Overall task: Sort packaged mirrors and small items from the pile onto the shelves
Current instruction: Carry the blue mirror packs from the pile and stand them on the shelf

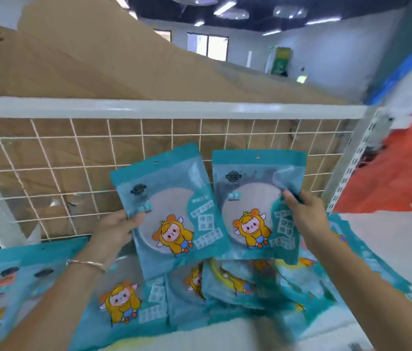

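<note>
Two teal mirror packets with a yellow cartoon figure are held upright above the shelf. My left hand [117, 225] grips the left packet [172, 206] by its left edge, thumb on the front. My right hand [303, 211] pinches the right packet [258, 198] at its right edge. The two packets overlap slightly in the middle. Below them a pile of several like packets [225, 287] lies flat on the white shelf [390, 239].
A white wire grid panel [73, 168] backs the shelf, topped by a white rail [149, 108]. Brown cardboard [86, 67] stands behind it. A perforated white upright [359, 158] stands at right, with an orange-red shape [402, 168] beyond. More packets [17, 282] lie at lower left.
</note>
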Available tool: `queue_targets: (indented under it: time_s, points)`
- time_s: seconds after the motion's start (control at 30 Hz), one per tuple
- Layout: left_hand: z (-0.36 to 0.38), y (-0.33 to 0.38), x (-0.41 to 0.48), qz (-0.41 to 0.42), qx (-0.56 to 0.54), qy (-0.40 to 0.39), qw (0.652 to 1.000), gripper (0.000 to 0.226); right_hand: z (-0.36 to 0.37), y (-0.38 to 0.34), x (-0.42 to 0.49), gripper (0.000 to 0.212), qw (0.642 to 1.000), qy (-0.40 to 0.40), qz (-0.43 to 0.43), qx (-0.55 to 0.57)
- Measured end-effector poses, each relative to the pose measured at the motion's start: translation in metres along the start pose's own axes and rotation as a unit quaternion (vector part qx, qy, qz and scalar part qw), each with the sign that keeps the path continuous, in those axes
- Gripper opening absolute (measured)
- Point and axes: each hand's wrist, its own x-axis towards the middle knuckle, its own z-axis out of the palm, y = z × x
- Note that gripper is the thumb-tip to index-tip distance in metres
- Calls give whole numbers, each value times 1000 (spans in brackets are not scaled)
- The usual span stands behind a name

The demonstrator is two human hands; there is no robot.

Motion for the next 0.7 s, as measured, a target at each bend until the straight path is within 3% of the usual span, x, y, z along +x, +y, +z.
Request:
queue_targets:
  time_s: [0.33, 0.53, 0.7]
  points:
    - [209, 10, 5, 95, 44, -151, 983, 14, -202, 32, 3, 18, 980, 197, 10, 8]
    - [337, -1, -27, 134, 74, -193, 969, 7, -318, 58, 0, 15, 967, 256, 15, -5]
    - [435, -18, -59, 138, 79, -231, 960, 3, -407, 80, 3, 14, 966, 258, 19, 0]
